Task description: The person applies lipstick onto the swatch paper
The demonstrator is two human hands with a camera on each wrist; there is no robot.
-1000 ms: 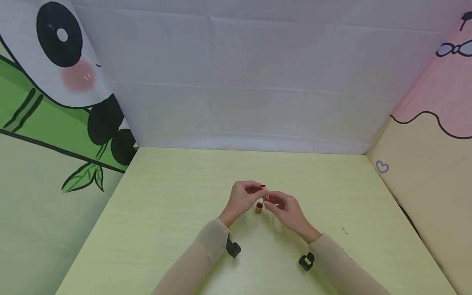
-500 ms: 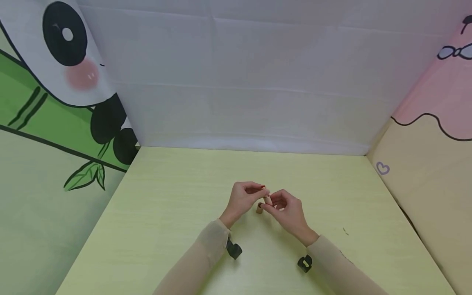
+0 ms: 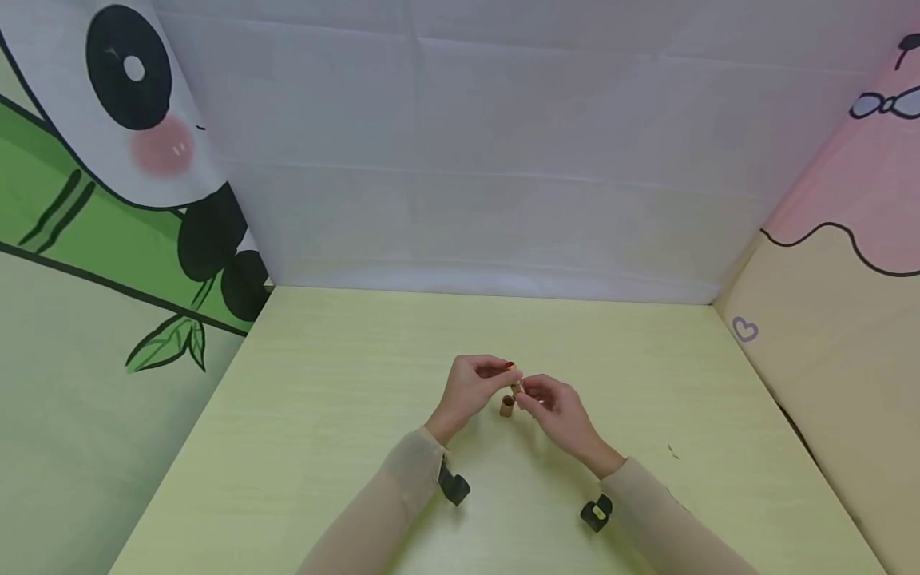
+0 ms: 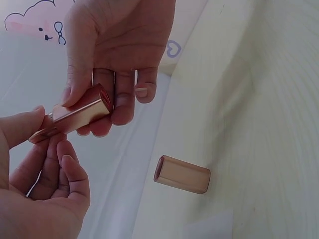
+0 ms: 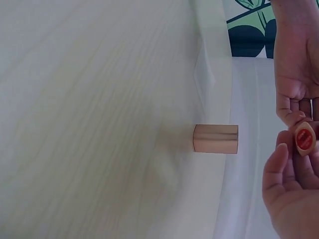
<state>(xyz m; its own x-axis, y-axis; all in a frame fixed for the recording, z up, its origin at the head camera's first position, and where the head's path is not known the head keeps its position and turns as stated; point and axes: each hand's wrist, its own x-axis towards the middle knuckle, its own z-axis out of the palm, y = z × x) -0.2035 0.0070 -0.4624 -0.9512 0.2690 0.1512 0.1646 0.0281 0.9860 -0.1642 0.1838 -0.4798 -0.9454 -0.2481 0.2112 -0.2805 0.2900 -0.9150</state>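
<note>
My left hand (image 3: 469, 391) and right hand (image 3: 562, 411) meet above the table, both working on a copper-coloured lipstick tube (image 4: 82, 113). In the left wrist view, left thumb and fingers pinch its narrower end, while the right thumb and fingers grip the wider body. A red label (image 5: 304, 139) shows on its end face in the right wrist view. Just below the hands, the matching lipstick cap (image 3: 506, 410) stands upright on the table, its dark hollow end facing up. That cap (image 4: 182, 175) is apart from both hands. Fingers hide part of the tube.
The pale yellow table (image 3: 345, 383) extends around the hands. A white wall (image 3: 460, 160) closes the back, with cartoon-printed panels left and right. Black wrist cameras (image 3: 454, 487) hang below the sleeves. A small dark mark (image 3: 672, 451) lies on the table to the right.
Half a second ago the right fingers were spread lower and more of the tube showed. The right hand has closed in around it again. The left hand and cap stay nearly still.
</note>
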